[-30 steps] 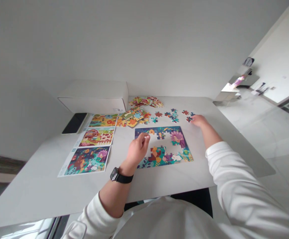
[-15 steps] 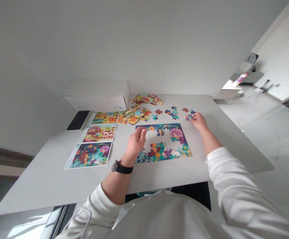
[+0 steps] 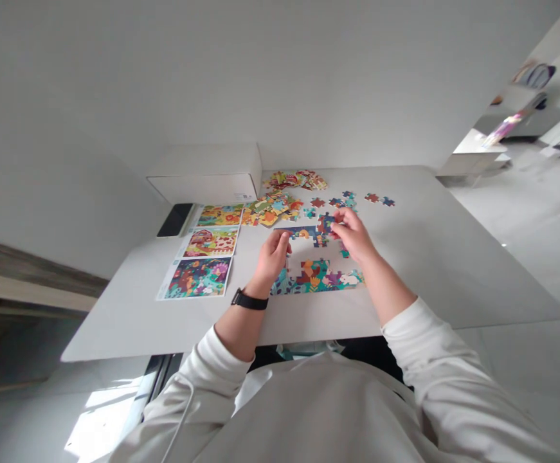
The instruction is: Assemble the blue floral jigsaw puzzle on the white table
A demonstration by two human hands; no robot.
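Right grip [image 3: 334,225] pinches a blue-and-red cardboard jigsaw cluster [image 3: 326,223] above the part-built multicoloured puzzle [image 3: 316,280], centre still open; left grip [image 3: 280,243] curled at its edge, holding unclear; loose multicoloured cardboard pieces [image 3: 270,215] lie beyond both.

Head-worn view, forward and down over the chest [image 3: 318,411] onto a white table [image 3: 429,270]

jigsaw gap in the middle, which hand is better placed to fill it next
Right, likely: the right hand is pinching puzzle pieces over the gap, while the left hand holds nothing visible.
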